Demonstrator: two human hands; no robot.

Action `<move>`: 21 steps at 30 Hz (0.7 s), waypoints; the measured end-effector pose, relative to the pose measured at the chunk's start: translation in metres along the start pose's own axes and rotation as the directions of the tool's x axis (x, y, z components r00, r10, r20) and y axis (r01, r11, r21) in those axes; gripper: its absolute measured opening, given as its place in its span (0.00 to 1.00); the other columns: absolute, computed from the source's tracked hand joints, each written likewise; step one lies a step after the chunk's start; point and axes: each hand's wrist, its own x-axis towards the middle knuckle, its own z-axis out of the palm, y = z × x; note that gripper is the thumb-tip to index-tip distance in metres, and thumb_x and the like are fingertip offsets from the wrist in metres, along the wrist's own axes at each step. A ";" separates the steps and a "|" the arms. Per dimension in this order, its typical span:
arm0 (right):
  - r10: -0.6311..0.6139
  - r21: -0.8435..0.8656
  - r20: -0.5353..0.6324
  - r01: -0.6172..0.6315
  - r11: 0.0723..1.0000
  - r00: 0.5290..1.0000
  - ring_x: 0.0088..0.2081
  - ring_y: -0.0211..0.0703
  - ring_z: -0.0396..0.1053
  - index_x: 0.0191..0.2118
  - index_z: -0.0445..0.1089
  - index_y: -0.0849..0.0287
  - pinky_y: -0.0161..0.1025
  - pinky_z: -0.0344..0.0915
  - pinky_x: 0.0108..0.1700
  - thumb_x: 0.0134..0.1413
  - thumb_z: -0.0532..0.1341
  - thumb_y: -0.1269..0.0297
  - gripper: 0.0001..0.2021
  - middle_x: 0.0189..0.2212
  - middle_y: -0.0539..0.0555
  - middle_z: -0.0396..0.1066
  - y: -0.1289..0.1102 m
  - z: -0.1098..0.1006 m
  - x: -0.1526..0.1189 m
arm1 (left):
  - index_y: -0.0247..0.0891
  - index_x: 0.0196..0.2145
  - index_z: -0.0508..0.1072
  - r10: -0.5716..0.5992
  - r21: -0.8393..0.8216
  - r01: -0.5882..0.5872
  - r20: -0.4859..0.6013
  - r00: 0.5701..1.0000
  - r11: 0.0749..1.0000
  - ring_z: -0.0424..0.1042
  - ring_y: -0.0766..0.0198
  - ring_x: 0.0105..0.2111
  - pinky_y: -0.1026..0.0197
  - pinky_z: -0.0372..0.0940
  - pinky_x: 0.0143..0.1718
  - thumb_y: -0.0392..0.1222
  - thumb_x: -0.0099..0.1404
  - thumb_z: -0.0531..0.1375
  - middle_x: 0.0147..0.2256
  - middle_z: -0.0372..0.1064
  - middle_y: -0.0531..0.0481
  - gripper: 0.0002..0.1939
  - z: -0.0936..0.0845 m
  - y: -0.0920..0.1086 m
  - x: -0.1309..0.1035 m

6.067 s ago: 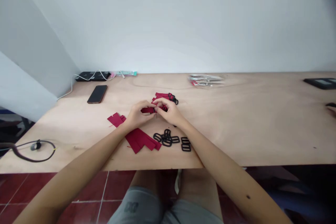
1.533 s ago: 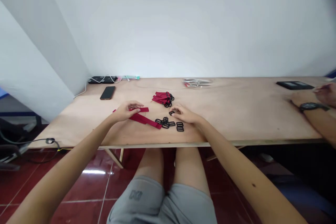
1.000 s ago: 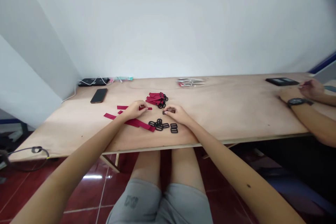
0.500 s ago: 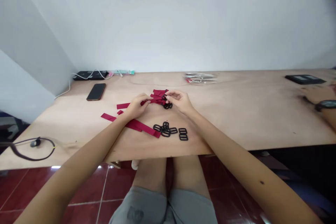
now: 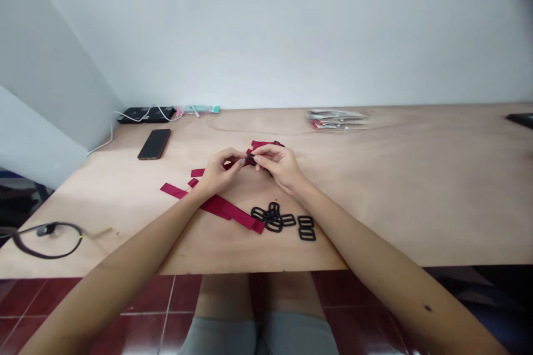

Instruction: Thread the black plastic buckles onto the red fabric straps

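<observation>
My left hand point(image 5: 222, 172) pinches a dark red strap point(image 5: 229, 166) between thumb and fingers, though most of the strap is hidden by the hand. Meeting it from the right, my right hand point(image 5: 281, 167) grips a black slide buckle point(image 5: 250, 160) at the strap's end. Whether the strap passes through the buckle's slots I cannot tell. Behind my right hand lies a pile of red straps point(image 5: 262, 145) with black buckles, partly covered. Loose red strips point(image 5: 233, 213) lie under my left forearm. Nearer me are a heap of black slide buckles point(image 5: 272, 216) and two more buckles point(image 5: 307, 228) side by side.
A phone point(image 5: 154, 144) lies at the left, with black boxes point(image 5: 145, 115) and a white cable behind it. Flat packets point(image 5: 337, 120) rest near the wall. A black cable loop point(image 5: 50, 257) sits at the table's left front. A dark object point(image 5: 520, 119) shows at the right edge.
My right hand has moved left with the buckle, bringing it to my left fingertips. The view has shifted, and another person's hand at the right is out of sight.
</observation>
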 end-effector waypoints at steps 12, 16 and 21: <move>-0.078 -0.098 -0.067 0.072 0.993 0.995 0.30 0.43 0.75 0.42 0.79 0.56 0.43 0.74 0.37 0.57 0.73 0.46 0.18 0.31 0.52 0.78 0.009 0.006 -0.004 | 0.37 0.43 0.82 -0.053 -0.082 0.045 -0.097 0.994 0.996 0.81 0.57 0.39 0.57 0.75 0.43 0.53 0.72 0.66 0.40 0.82 0.44 0.15 0.005 -0.002 -0.003; -0.170 -0.267 -0.042 0.153 0.951 0.985 0.33 0.46 0.76 0.41 0.78 0.55 0.44 0.74 0.38 0.61 0.70 0.47 0.16 0.36 0.55 0.78 0.011 0.008 -0.008 | 0.36 0.42 0.82 -0.041 -0.043 0.036 -0.129 0.991 0.998 0.82 0.57 0.39 0.57 0.76 0.42 0.50 0.71 0.67 0.40 0.82 0.44 0.13 0.006 0.000 -0.004; -0.113 -0.301 -0.035 0.097 0.949 0.993 0.27 0.43 0.70 0.36 0.75 0.56 0.40 0.68 0.29 0.61 0.69 0.45 0.17 0.30 0.52 0.75 0.011 0.009 -0.009 | 0.38 0.48 0.82 0.102 0.082 -0.094 -0.107 0.989 0.992 0.81 0.57 0.43 0.56 0.76 0.48 0.43 0.70 0.67 0.44 0.82 0.44 0.11 0.005 0.005 -0.005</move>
